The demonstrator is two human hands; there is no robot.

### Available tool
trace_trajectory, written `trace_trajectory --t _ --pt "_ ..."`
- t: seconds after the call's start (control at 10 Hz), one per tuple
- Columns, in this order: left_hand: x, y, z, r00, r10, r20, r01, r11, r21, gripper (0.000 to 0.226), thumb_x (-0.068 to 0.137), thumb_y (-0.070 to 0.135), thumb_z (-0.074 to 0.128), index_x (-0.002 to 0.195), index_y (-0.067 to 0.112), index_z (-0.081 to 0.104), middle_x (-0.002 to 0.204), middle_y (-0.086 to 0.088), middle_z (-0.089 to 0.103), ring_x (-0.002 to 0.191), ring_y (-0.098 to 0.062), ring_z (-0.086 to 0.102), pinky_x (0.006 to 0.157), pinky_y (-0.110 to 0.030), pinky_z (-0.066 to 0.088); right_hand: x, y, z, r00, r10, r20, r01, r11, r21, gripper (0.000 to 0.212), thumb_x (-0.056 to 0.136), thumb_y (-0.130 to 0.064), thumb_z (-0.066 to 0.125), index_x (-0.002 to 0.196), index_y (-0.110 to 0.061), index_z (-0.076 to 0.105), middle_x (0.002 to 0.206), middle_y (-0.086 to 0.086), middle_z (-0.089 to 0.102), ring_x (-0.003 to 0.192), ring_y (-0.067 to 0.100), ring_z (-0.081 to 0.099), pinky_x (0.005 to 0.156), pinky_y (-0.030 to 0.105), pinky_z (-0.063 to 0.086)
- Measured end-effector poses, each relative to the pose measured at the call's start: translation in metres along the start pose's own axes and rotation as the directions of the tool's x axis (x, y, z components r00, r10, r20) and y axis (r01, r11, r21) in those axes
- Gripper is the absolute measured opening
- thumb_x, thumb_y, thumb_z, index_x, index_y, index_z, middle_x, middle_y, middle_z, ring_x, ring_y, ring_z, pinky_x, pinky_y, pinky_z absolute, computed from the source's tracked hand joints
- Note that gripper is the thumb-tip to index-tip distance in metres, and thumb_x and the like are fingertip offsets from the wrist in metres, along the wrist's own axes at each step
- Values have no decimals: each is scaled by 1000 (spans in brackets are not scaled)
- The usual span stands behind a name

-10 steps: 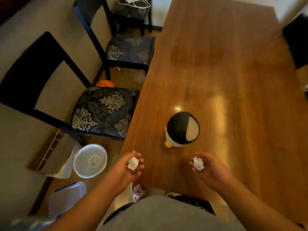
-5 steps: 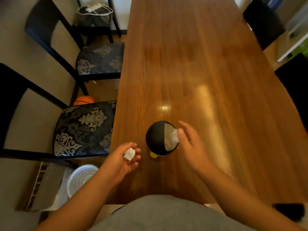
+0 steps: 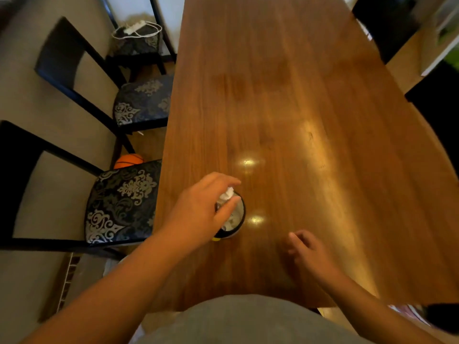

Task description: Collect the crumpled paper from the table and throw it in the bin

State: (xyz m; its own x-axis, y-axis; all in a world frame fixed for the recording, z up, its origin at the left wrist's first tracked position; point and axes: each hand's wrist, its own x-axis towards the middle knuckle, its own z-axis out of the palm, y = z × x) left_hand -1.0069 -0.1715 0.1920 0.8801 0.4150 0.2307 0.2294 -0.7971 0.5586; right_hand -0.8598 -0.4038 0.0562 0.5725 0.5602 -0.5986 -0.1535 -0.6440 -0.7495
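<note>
Since a moment ago, left fingers [image 3: 229, 203] have carried the paper [image 3: 227, 194] over the bin [image 3: 238, 219], pinching it at the opening. Right hand [image 3: 306, 250], empty and loosely curled, hovers right of the bin above the bench [image 3: 285, 95].

Wide open tabletop [image 3: 298, 95] beyond and right of the bin [image 3: 237, 219]: bare wood, clear passage all the way to the far edge. Bin mouth crowded, left hand [image 3: 201, 209] right over it with paper [image 3: 227, 194] pinched at the opening. Right hand [image 3: 306, 249] low over the near wood, loosely curled, apart from the bin with a free lane between. Left of the table edge, tight going: two chairs [image 3: 119, 202] tucked close, a ball [image 3: 129, 161] wedged on the floor between them.
</note>
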Motion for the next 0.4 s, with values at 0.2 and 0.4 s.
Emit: trace_trajectory --t 0.2,0.4 --pt "19 -12 29 903 -16 428 -218 844 490 45 89 53 52 124 25 57 127 2 61 127 -21 47 103 -40 36 -4 12 -8 999 12 43 -13 1000 16 11 93 -38 55 96 -34 65 93 -2 70 84 14 68 77 42 57" --pt "-9 -14 22 973 26 229 -112 922 372 41 86 55 52 108 23 64 111 4 66 120 -19 53 97 -39 45 -1 12 -20 1000 12 16 -13 1000 15 9 93 -34 56 97 -31 64 99 -2 70 86 10 68 74 32 58"
